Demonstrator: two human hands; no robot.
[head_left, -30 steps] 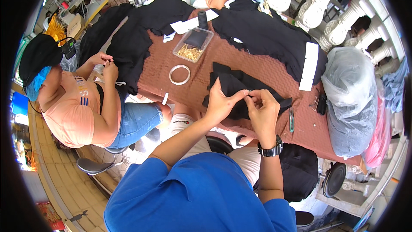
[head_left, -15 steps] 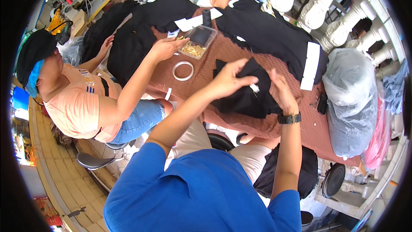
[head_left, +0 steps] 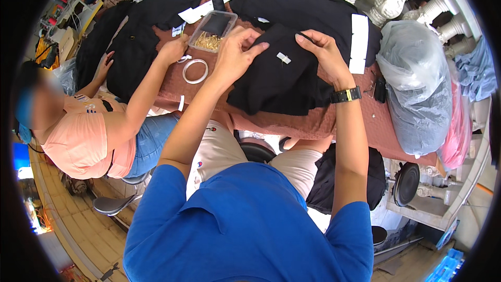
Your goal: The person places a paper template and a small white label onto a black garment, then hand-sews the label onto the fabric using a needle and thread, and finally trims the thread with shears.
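A piece of black cloth [head_left: 271,91] spreads over the near part of the brown-covered table [head_left: 360,125]. My left hand [head_left: 235,55] pinches its upper left edge between thumb and fingers. At the upper right edge my right hand [head_left: 329,57], with a dark watch on the wrist, grips the same cloth between thumb and fingertips. Between the hands a small white label [head_left: 283,58] lies on the black surface, a short thread hanging from it. The cloth's lower part rests on the tabletop in loose folds.
A clear box [head_left: 209,40] of gold-coloured bits, a white ring-shaped roll [head_left: 195,71] and a thread spool [head_left: 217,1] stand beyond my left hand. A person [head_left: 94,136] sits at left, handling black garments [head_left: 141,26]. At right are a white strip [head_left: 358,44] and a stuffed plastic bag [head_left: 412,89].
My left hand has come away from the label to the cloth's edge. My right hand, formerly open beside the cloth, now grips it. The cloth is spread flatter, and the view has shifted.
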